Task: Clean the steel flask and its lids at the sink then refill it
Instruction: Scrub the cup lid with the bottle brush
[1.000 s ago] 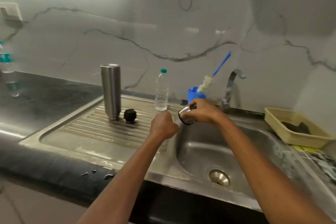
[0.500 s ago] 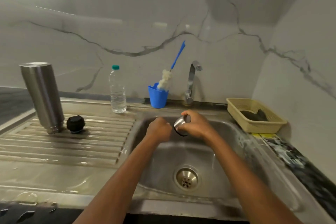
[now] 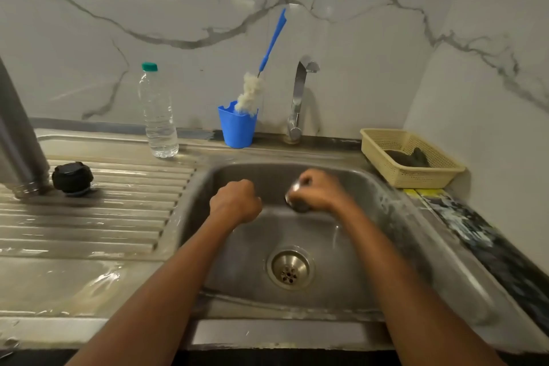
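The steel flask (image 3: 17,139) stands upside down on the drainboard at the far left, partly cut off by the frame edge. Beside it lies the black inner lid (image 3: 72,177). My right hand (image 3: 319,190) grips the steel cup lid (image 3: 297,202) over the sink basin (image 3: 386,217); the lid is blurred and mostly hidden by my fingers. My left hand (image 3: 236,202) is curled in a fist over the basin's left part, a little apart from the lid, with nothing seen in it.
A tap (image 3: 300,98) rises behind the basin, with no water seen running. A blue cup (image 3: 237,127) holds a bottle brush (image 3: 258,80). A clear water bottle (image 3: 157,113) stands on the drainboard's back edge. A beige basket (image 3: 416,175) sits at the right. The drain (image 3: 289,269) lies below my hands.
My view has swung right and down to centre on the basin. Both hands have moved from the drainboard's edge to over the basin, the right still gripping the cup lid.
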`<state>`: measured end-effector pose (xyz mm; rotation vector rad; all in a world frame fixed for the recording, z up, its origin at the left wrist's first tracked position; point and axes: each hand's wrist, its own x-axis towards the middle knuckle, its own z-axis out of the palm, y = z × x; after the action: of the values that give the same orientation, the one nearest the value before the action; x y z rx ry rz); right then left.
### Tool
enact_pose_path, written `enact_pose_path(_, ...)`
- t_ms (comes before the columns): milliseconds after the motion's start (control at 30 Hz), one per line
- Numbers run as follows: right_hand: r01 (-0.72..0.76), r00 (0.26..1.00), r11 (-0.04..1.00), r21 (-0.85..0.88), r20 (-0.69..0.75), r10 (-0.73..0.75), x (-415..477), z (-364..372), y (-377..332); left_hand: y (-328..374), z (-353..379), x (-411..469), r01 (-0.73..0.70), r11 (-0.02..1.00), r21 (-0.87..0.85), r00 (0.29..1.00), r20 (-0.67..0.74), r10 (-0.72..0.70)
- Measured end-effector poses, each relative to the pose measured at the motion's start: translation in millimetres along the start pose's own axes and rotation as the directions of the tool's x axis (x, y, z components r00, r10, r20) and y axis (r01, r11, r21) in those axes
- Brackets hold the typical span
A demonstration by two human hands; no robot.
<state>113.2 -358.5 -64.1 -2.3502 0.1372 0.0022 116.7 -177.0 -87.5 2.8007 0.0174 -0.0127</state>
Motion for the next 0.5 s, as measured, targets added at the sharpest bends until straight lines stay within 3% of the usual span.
enact_pose_path(33, -0.019, 1.000, 0.992, -0.128, 0.012, 0.021, -0.5, 3.3, 7.4, -0.8, 1.6, 0.5, -0.005, 1.000, 0.007, 1.000, 0.015, 0.005)
enact_pose_path(67, -0.031, 0.999, 0.994, -0.109, 0.017, 0.033, -0.9, 2.2, 10.1, -0.7, 1.5, 0.7, -0.018, 1.000, 0.005, 0.999, 0.029, 0.018)
enact_pose_path(133, -0.044, 0.999, 0.974, 0.221, -0.003, 0.046, 1.2, -4.2, 7.7, -0.7, 2.4, 5.0, -0.052, 0.998, -0.028, 0.997, 0.057, 0.054)
enact_pose_path(200, -0.060, 0.998, 0.874, 0.483, 0.017, 0.059, 1.4, -9.1, 0.1, 1.3, 6.6, 9.7, -0.118, 0.976, -0.182, 0.985, 0.102, 0.138)
enact_pose_path(300, -0.162, 0.984, 0.795, 0.585, 0.159, 0.084, -7.4, -7.9, -4.3, 7.6, 11.6, 12.7, -0.129, 0.819, -0.559, 0.966, 0.115, 0.230)
enact_pose_path(500, -0.260, 0.951, 0.734, 0.627, 0.297, 0.082, -16.4, -9.4, -8.2, 14.9, 10.8, 13.3, -0.215, 0.559, -0.801, 0.945, -0.027, 0.325)
